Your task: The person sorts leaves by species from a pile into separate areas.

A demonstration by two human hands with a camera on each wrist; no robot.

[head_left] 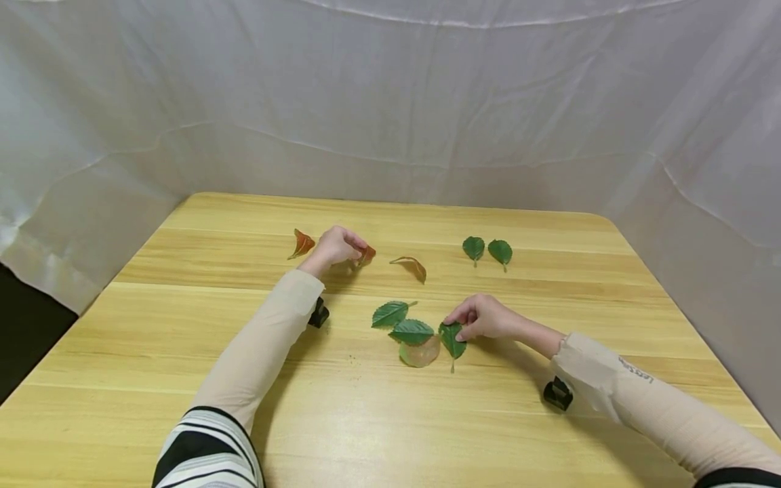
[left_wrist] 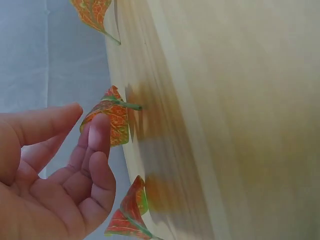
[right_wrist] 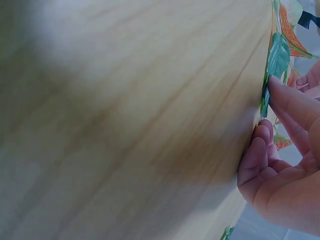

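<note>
"Green leaf (head_left: 452,341) in your right hand (head_left: 491,317), head view?"

"Pinched, yes, just beside the pale disc (head_left: 419,352). Two other green leaves (head_left: 411,331) lie near, one overlapping the disc; that cluster looks unfinished. Farther out on the table (head_left: 366,420), your three red-orange leaves (head_left: 413,268) make a loose row and a green pair (head_left: 500,251) sits side by side, both looking nearly settled."

"Left wrist view?"

"Your left hand (left_wrist: 60,180) touches the middle red-orange leaf (left_wrist: 119,122); whether it grips, you cannot tell."

"Right wrist view?"

"Your fingers hold that green leaf narrowly, low by the table."
</note>
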